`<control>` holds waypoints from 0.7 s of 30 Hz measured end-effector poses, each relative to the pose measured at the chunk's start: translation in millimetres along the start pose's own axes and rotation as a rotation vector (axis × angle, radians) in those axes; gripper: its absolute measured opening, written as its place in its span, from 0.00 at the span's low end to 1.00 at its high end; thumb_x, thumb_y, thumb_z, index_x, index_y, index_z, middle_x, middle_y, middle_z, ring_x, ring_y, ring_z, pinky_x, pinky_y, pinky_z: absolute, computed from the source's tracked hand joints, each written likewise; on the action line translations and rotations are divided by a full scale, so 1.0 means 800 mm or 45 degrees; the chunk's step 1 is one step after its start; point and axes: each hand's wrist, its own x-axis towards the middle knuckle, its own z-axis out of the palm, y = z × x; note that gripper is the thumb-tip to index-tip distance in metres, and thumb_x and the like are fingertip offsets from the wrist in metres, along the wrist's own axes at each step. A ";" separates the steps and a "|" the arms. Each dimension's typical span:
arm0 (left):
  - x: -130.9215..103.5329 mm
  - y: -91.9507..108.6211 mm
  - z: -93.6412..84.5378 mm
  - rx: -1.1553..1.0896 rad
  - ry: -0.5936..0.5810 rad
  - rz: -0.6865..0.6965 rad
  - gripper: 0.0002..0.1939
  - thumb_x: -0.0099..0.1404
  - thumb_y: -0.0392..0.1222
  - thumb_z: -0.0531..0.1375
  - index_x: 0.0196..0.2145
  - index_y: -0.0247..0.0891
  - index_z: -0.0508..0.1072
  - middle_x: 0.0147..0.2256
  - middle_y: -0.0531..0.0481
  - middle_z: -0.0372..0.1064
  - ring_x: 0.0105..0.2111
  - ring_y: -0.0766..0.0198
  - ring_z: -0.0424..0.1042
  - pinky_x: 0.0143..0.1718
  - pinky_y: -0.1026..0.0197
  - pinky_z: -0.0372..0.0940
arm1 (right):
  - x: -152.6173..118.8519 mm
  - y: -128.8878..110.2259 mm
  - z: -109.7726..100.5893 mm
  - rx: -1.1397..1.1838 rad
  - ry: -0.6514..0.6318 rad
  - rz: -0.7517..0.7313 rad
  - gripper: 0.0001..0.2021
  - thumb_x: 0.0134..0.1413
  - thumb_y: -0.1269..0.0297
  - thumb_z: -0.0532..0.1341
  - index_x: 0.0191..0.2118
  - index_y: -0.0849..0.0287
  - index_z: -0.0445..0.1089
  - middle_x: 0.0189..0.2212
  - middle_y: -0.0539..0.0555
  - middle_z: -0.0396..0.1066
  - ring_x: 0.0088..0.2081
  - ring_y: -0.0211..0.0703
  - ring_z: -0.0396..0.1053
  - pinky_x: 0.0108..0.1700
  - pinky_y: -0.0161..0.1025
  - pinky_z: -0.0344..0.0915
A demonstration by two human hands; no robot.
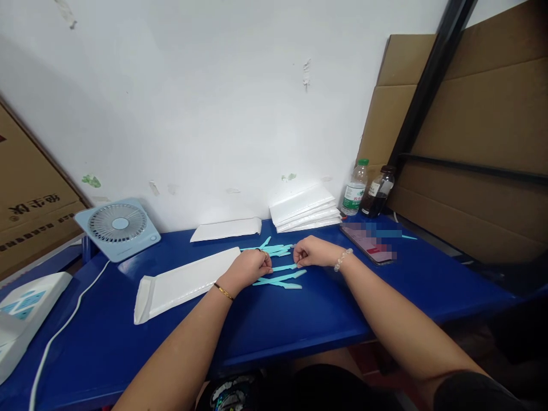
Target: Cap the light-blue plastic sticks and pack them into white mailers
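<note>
My left hand (250, 267) is closed in a pinch on one end of a thin turquoise eyebrow razor (283, 268). At its other end, the fingertips of my right hand (314, 252) are pinched together on the tip. Several more turquoise razors lie in a loose pile (277, 249) just behind my hands. A few crossed razors (291, 286) rest on the blue table (295, 325) in front of them. Left of my left hand lies a long white padded mailer (184, 285), its flap end towards the lower left; my hand covers part of its right end.
Behind are a single white mailer (226, 229) and a stack of mailers (306, 210). A phone (368, 242), a water bottle (354, 191) and a dark drink bottle (377, 194) stand right. Left are a blue fan (120, 225), its cable and a white device (29, 314).
</note>
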 end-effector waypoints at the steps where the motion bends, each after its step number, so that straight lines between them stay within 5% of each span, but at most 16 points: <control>1: 0.000 0.000 -0.001 -0.009 -0.003 0.004 0.07 0.57 0.45 0.59 0.26 0.41 0.72 0.25 0.52 0.70 0.26 0.63 0.66 0.26 0.63 0.53 | -0.001 0.000 -0.002 0.013 -0.008 -0.008 0.05 0.42 0.65 0.64 0.28 0.59 0.75 0.23 0.50 0.72 0.26 0.38 0.68 0.28 0.32 0.59; 9: 0.002 -0.019 -0.002 0.185 0.292 -0.084 0.10 0.59 0.45 0.58 0.39 0.40 0.72 0.41 0.47 0.70 0.39 0.57 0.69 0.38 0.60 0.59 | -0.004 0.019 -0.021 -0.225 0.506 0.111 0.08 0.49 0.69 0.58 0.32 0.60 0.74 0.30 0.53 0.72 0.31 0.40 0.67 0.34 0.34 0.59; 17: 0.005 -0.017 -0.002 0.256 0.315 -0.131 0.10 0.64 0.40 0.52 0.33 0.38 0.73 0.37 0.46 0.71 0.38 0.59 0.70 0.38 0.61 0.59 | 0.006 0.015 0.000 -0.353 0.376 0.083 0.05 0.45 0.63 0.63 0.30 0.59 0.73 0.33 0.53 0.70 0.33 0.40 0.67 0.33 0.32 0.58; 21: 0.002 -0.016 -0.006 0.134 0.380 -0.106 0.10 0.64 0.41 0.51 0.33 0.39 0.71 0.35 0.47 0.72 0.35 0.60 0.70 0.36 0.62 0.59 | 0.005 0.013 0.002 -0.388 0.278 0.092 0.03 0.42 0.68 0.62 0.28 0.59 0.71 0.32 0.53 0.69 0.31 0.39 0.66 0.31 0.32 0.57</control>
